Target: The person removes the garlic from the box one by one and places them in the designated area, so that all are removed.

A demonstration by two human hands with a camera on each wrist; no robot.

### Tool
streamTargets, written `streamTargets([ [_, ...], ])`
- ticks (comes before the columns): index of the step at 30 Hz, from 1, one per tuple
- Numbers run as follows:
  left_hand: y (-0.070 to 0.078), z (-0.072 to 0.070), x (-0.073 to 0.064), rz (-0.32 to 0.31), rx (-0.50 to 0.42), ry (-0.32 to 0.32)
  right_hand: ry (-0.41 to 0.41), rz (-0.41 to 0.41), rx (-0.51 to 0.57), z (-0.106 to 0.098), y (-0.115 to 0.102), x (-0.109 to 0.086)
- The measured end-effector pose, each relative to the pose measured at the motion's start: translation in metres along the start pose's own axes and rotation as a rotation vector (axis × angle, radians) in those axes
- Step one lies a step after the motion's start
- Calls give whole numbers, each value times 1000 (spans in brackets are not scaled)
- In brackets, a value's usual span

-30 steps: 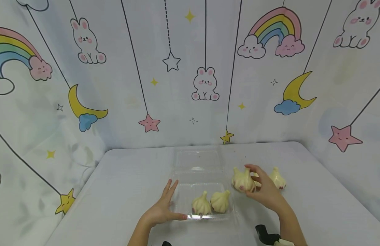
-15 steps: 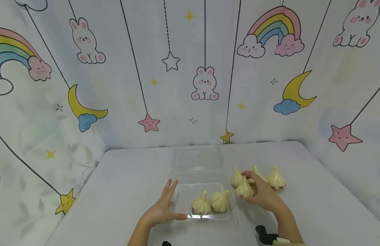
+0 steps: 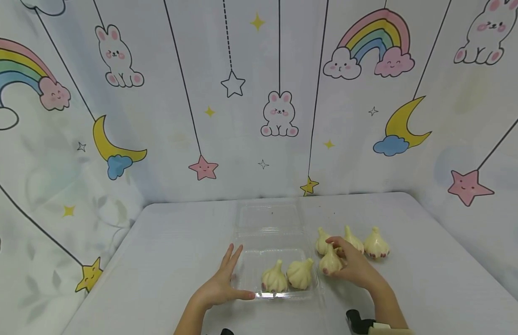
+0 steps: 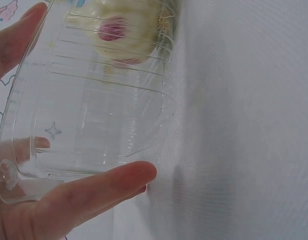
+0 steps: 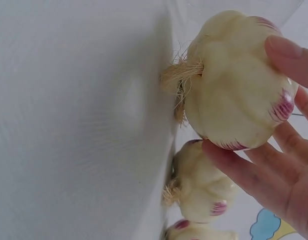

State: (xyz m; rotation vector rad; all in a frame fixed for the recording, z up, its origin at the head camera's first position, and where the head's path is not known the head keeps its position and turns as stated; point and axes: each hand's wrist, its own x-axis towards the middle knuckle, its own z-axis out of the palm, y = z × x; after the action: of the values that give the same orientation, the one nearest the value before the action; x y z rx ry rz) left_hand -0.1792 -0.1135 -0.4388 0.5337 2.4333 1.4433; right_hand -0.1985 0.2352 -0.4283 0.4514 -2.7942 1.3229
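Observation:
In the head view, my right hand (image 3: 361, 270) holds a garlic bulb (image 3: 330, 264) between thumb and fingers, just right of a clear plastic box (image 3: 247, 274). Pale with purple streaks, the held garlic bulb (image 5: 233, 85) shows a tuft of dry roots in the right wrist view. Two garlic bulbs (image 3: 274, 278) sit side by side in the right part of the box. At the box's left end my left hand (image 3: 218, 284) touches its walls with fingers spread and straight. Through the clear plastic in the left wrist view, a garlic bulb (image 4: 119, 30) appears.
Behind the box its clear lid (image 3: 269, 218) lies folded back flat. Three more garlic bulbs (image 3: 376, 244) stand on the white table (image 3: 183, 232) right of the lid, partly behind my right hand. A printed curtain (image 3: 242, 139) hangs beyond the table's far edge.
My right hand has brought the garlic bulb towards me and a little left, out from among the other bulbs. The left hand and the box have stayed put.

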Motion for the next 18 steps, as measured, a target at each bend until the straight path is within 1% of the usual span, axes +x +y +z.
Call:
streamTargets([
  [8, 1, 0, -1, 6, 4, 0, -10, 47, 16, 1, -1, 0],
  [18, 3, 1, -1, 4, 1, 0, 10, 59, -13, -2, -2, -1],
])
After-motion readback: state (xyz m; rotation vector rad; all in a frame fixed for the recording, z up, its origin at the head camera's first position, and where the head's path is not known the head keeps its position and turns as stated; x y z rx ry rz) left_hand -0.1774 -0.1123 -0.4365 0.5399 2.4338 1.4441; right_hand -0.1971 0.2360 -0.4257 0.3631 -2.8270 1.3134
